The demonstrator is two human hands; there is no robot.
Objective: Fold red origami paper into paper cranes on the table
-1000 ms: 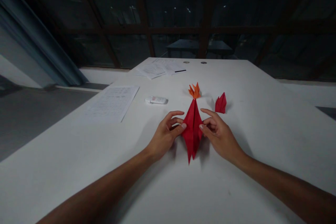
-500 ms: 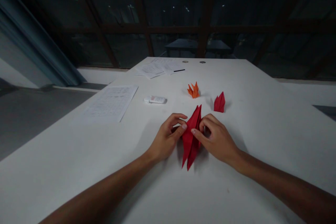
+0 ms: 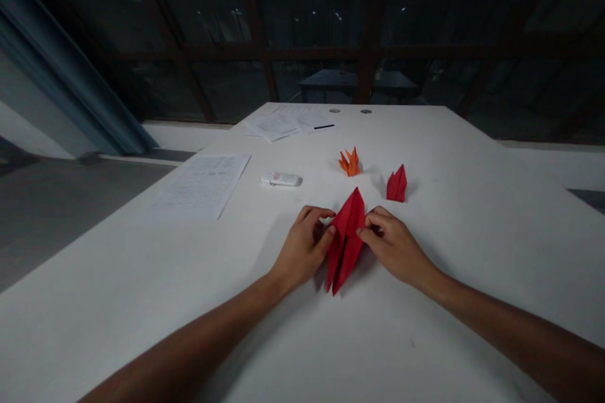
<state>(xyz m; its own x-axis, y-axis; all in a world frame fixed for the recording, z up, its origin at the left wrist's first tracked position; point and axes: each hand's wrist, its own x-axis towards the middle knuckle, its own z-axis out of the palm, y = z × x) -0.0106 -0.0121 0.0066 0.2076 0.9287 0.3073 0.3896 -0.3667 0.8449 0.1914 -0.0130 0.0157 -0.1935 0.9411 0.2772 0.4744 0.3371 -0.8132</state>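
Note:
A folded red paper, long and diamond-shaped with a slit in its lower half, is held just over the white table. My left hand pinches its left edge, thumb on the front face. On the right edge, my right hand grips it between thumb and curled fingers. Beyond it stand a small orange folded paper with several points and, to the right, a smaller red folded paper.
A white tube-like item lies left of the orange piece. A printed sheet rests near the table's left edge, and more papers with a dark pen are farther back. Dark windows stand behind.
The upper part of the red paper now shows one broad face and a single tip instead of two narrow tips. My right hand has shifted slightly right, to the paper's edge.

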